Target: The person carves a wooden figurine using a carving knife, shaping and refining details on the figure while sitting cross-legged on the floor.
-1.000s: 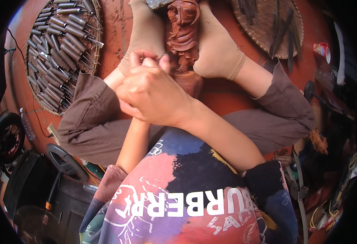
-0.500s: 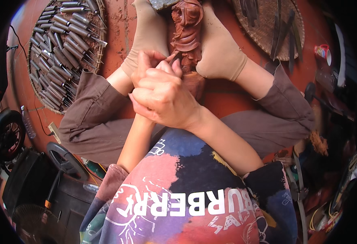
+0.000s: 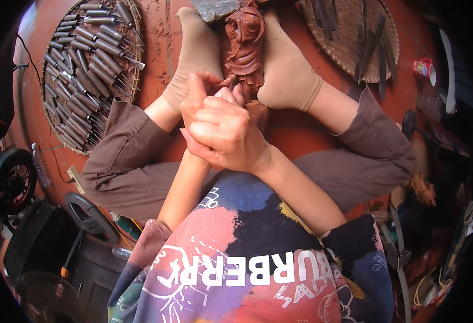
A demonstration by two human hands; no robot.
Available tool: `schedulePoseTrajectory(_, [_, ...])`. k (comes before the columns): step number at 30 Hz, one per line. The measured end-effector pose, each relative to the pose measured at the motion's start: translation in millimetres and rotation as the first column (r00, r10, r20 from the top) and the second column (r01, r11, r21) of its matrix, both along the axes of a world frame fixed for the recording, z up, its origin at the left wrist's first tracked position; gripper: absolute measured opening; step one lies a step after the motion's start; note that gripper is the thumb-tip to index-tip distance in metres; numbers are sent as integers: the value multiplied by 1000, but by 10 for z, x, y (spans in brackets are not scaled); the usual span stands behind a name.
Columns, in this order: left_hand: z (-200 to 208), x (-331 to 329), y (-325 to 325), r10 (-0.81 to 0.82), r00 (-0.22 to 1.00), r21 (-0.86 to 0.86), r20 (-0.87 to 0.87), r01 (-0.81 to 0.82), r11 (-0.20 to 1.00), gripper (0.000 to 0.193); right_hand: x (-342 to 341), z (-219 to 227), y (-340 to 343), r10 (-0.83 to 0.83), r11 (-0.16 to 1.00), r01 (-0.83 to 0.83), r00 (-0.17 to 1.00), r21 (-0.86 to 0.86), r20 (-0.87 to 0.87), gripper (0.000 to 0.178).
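Observation:
A carved reddish-brown wooden figure [image 3: 244, 46] lies between my two feet in beige socks, its lower end toward me. My right hand [image 3: 223, 129] is closed in a fist over a carving chisel, whose handle is hidden inside it. Just past the fist, the chisel's thin dark blade [image 3: 233, 82] meets the lower part of the figure. Mostly behind the right hand, my left hand [image 3: 197, 91] has its fingers bent and pinched close to the blade, by the left side of the carving.
On the left, a round woven tray [image 3: 138, 32] holds many wooden-handled carving tools. Another woven tray [image 3: 347, 54] at the upper right carries long dark metal tools. A grey stone block [image 3: 215, 8] sits beyond the figure. A colourful mug [image 3: 424, 71] stands at far right. Wood crumbs dot the red floor.
Both hands have shifted slightly to the right, closer to the carving's lower end, keeping their grip. The whole view has also moved a little.

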State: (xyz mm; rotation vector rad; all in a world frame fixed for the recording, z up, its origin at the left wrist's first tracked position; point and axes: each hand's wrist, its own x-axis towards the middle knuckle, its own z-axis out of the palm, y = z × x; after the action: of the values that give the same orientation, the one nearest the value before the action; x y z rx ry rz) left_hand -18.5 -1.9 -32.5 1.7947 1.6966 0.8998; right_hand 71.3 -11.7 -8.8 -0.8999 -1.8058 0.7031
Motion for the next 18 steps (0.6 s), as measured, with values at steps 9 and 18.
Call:
schedulePoseTrajectory(9, [19,-304,-181,-374,873,-76,314,415,906,76,380,703,-150,7,949,-113,941,-294,-339,22])
schedulePoseTrajectory(18, [-21,-367,-238,-571,806,39,-155,582,812,75,1249,862,-632,-298,861,-188,566,-472,-768,61])
